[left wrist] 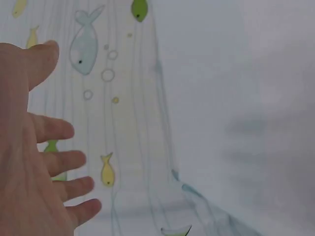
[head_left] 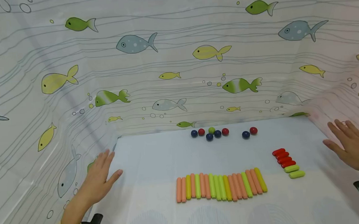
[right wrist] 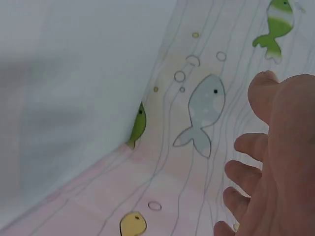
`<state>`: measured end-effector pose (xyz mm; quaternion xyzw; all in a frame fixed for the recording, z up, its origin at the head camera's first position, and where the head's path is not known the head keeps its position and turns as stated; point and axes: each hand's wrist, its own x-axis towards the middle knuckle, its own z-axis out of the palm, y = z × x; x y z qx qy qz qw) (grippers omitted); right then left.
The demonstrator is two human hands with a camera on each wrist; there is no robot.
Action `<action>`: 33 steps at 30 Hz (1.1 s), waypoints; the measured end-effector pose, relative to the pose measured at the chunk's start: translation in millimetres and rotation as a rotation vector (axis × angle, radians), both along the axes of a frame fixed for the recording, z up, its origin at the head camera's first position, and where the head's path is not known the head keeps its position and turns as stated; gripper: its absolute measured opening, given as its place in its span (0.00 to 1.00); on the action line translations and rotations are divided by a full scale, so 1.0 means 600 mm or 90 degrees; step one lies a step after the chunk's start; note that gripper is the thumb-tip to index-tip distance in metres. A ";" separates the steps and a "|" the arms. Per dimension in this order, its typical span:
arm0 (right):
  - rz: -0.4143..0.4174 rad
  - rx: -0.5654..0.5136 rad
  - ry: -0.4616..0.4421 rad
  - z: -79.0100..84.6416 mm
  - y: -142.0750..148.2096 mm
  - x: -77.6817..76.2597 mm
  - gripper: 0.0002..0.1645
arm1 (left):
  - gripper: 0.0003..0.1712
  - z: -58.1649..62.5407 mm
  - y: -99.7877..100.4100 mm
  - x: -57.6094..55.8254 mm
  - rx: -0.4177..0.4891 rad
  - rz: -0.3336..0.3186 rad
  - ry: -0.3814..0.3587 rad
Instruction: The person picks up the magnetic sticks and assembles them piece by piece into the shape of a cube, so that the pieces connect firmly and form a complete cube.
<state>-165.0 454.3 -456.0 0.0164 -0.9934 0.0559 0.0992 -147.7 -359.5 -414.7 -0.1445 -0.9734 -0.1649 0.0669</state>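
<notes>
My left hand (head_left: 99, 178) is held at the left side of the white table (head_left: 145, 158), fingers straight and thumb spread, with nothing in it. On the far right my right hand (head_left: 354, 146) is likewise spread and holds nothing. Between them, a row of slim sticks (head_left: 217, 187) in salmon, lime green and mustard yellow lies side by side near the front. Nearest the right hand is a slanting column of short rounded pieces, the red pieces (head_left: 284, 159) behind and two lime green pieces (head_left: 296, 174) in front. Both wrist views show the spread fingers against fish-printed cloth.
Along the back of the table lie several small shiny balls: dark blue balls (head_left: 209, 137), red balls (head_left: 225, 131) and one green ball (head_left: 211, 130). A fish-printed cloth (head_left: 190, 87) rises behind the table and along both sides. Black straps (head_left: 92, 223) sit at the wrists.
</notes>
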 end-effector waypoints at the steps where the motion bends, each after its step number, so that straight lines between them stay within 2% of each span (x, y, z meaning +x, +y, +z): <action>1: 0.016 -0.016 0.009 -0.004 -0.009 -0.004 0.55 | 0.43 -0.008 0.010 -0.002 0.002 -0.004 0.000; 4: 0.069 -0.078 0.031 -0.011 -0.049 -0.025 0.48 | 0.35 -0.039 0.051 -0.009 0.014 -0.007 -0.024; 6: 0.103 -0.116 0.042 -0.012 -0.087 -0.043 0.43 | 0.29 -0.064 0.086 -0.015 0.041 -0.012 -0.062; 8: 0.140 -0.154 0.049 -0.013 -0.129 -0.062 0.38 | 0.26 -0.089 0.126 -0.019 0.080 -0.015 -0.113; 12: 0.207 -0.212 0.056 -0.023 -0.218 -0.103 0.29 | 0.23 -0.134 0.201 -0.017 0.188 -0.038 -0.244; 15: 0.256 -0.257 0.037 -0.036 -0.284 -0.137 0.26 | 0.20 -0.156 0.243 -0.012 0.256 -0.044 -0.318; 16: 0.268 -0.265 0.024 -0.040 -0.304 -0.149 0.26 | 0.19 -0.161 0.254 -0.011 0.269 -0.041 -0.328; 19: 0.283 -0.288 -0.037 -0.051 -0.362 -0.184 0.28 | 0.16 -0.170 0.279 -0.006 0.289 -0.020 -0.326; 21: 0.278 -0.283 -0.066 -0.058 -0.395 -0.207 0.31 | 0.15 -0.174 0.289 -0.002 0.282 -0.005 -0.305; 24: 0.267 -0.268 -0.078 -0.068 -0.434 -0.236 0.33 | 0.14 -0.178 0.301 0.004 0.256 0.011 -0.261; 28: 0.254 -0.237 -0.064 -0.075 -0.472 -0.262 0.34 | 0.13 -0.181 0.310 0.008 0.228 0.036 -0.210; 33: 0.242 -0.214 -0.101 -0.082 -0.505 -0.283 0.32 | 0.12 -0.178 0.314 0.013 0.218 0.069 -0.200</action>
